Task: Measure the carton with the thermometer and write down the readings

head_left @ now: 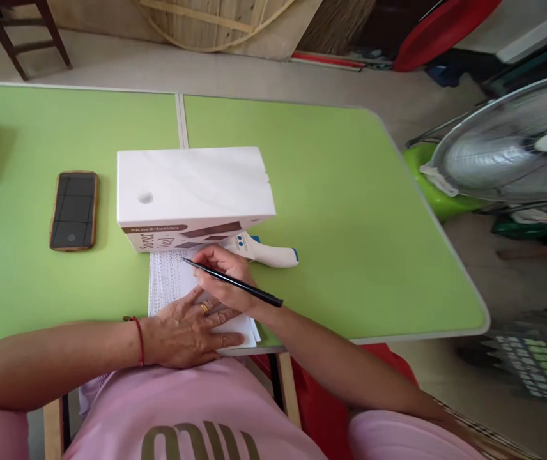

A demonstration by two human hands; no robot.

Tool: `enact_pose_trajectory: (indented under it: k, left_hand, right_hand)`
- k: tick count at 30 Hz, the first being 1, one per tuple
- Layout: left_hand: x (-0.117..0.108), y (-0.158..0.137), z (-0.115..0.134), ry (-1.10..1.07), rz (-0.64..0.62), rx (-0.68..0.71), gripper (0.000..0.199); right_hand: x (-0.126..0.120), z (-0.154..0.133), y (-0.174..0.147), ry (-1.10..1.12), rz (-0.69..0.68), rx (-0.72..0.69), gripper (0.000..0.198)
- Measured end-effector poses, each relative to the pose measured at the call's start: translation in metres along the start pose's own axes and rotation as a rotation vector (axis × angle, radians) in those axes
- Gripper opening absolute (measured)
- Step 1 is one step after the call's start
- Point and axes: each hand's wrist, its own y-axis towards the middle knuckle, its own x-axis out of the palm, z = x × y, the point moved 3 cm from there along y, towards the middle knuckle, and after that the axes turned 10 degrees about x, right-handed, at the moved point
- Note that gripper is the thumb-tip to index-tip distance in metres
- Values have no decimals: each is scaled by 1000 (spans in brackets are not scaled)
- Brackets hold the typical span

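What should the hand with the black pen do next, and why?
Perhaps the right hand should write a little more on the paper: the black pen points at the edge of the writing, blank space shows beside it, and the left hand lies spread over the paper.

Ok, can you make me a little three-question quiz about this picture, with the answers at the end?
1. What is the right hand holding?
2. True or false: the left hand is resting on the paper.
3. Fill the gap: on the green table, a ____ lies just to the left of the white box in the picture.

Key:
1. A black pen.
2. True; its fingers are spread out.
3. Phone.
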Motion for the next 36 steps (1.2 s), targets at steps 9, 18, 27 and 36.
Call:
enact_pose_trajectory:
  k: [9,18,27,36]
  left_hand:
    - [0,2,0,-95,-27,3,35]
    - [0,2,2,-110,23,-21,32]
    - [2,2,3,-126,16,-12,33]
    - [0,2,3,-105,21,-6,33]
  right_hand:
    - [-4,3,-7,-208,194,-163,10]
    - [-2,3,-9,-283,158,-192,13]
    - [-1,1,-9,-296,142,-182,14]
    - [-2,-2,-10,-285,139,-179,14]
